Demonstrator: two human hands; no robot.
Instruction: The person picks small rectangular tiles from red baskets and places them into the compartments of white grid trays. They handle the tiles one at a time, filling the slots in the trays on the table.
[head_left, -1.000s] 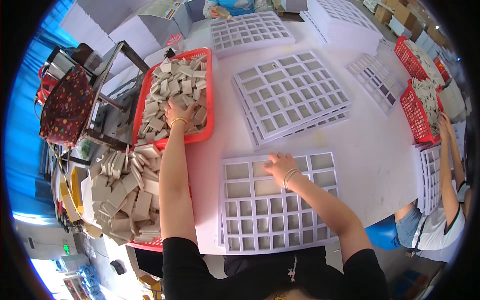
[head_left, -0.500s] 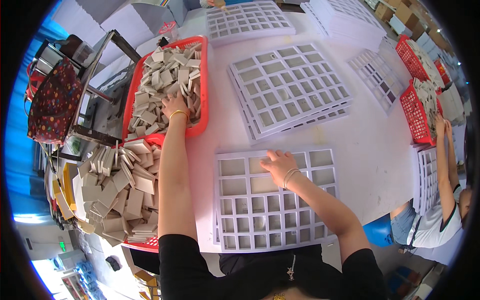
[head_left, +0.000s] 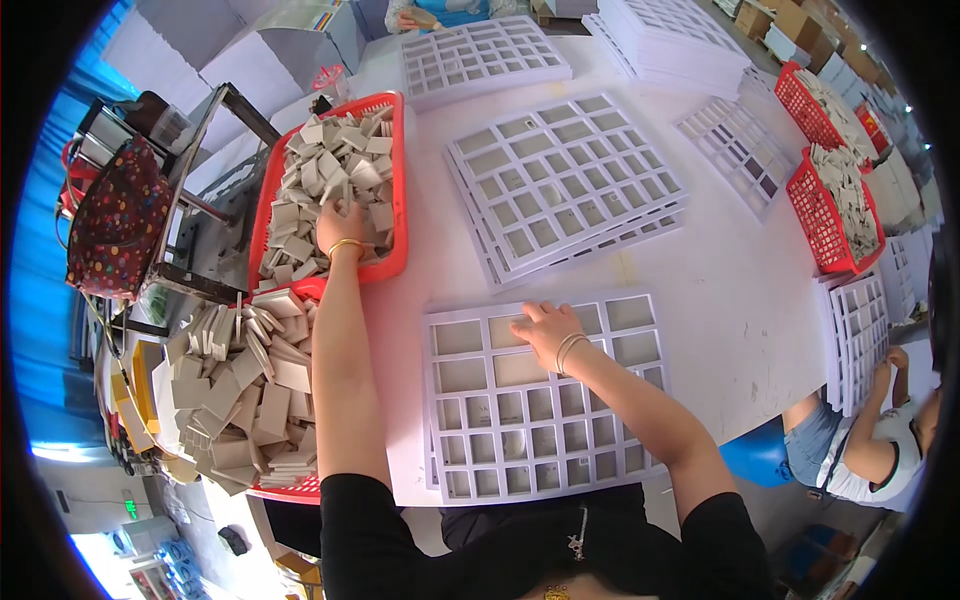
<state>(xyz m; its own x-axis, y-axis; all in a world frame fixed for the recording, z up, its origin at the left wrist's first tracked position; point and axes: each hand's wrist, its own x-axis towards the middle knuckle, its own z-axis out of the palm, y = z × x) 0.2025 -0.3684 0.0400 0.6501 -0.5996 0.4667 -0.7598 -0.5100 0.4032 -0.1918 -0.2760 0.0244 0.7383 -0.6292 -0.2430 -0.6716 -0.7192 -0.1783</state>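
Note:
My left hand (head_left: 340, 228) is down among pale beige tiles (head_left: 318, 170) in a red plastic basket (head_left: 399, 190) at the left. Its fingers close around a tile there, partly hidden in the heap. In front of me lies a white grid tray (head_left: 428, 385) with rows of cells, larger ones at the far side and smaller ones nearer. My right hand (head_left: 550, 332) rests on its far part, fingers a little apart over the large cells. Two large cells beside that hand look lighter, like the tiles.
Nearer on the left, bigger tiles (head_left: 235, 385) heap over another red basket. Stacked grid trays (head_left: 560, 175) lie beyond mine; more stand at the far edge. At the right are red baskets (head_left: 830, 215) and a co-worker (head_left: 870, 440). Another person's hand (head_left: 418, 18) shows at the far side.
My left hand has shifted slightly nearer within the basket, and its fingers have drawn in. My right hand stays on the tray. The co-worker at the right has lowered their hands from the basket.

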